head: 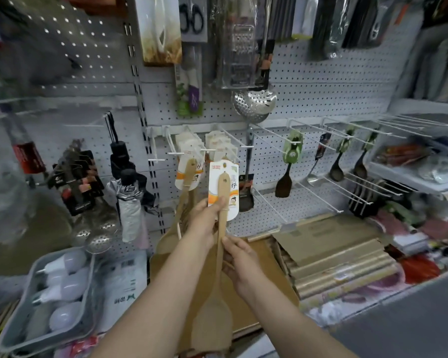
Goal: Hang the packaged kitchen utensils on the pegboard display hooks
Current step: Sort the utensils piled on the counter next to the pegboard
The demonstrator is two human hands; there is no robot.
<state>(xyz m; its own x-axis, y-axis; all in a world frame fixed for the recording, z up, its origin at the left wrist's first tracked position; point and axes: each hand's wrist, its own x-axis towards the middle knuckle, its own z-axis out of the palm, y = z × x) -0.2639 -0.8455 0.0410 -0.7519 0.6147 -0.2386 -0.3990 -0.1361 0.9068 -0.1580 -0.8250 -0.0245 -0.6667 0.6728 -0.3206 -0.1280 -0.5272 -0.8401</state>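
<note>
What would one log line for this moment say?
left hand: pinches card | right hand: grips handle | wooden spatula: below hook, unhung

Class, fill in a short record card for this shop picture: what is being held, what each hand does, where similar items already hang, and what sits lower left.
Held item: wooden spatula on a white backing card
Left hand: pinches the handle at the card's lower edge
Right hand: grips the handle lower down
Already hung: carded wooden spatulas on a pegboard hook, just left of the held card
Lower left: grey tray holding white light bulbs
Step status: held card not yet on a hook
</note>
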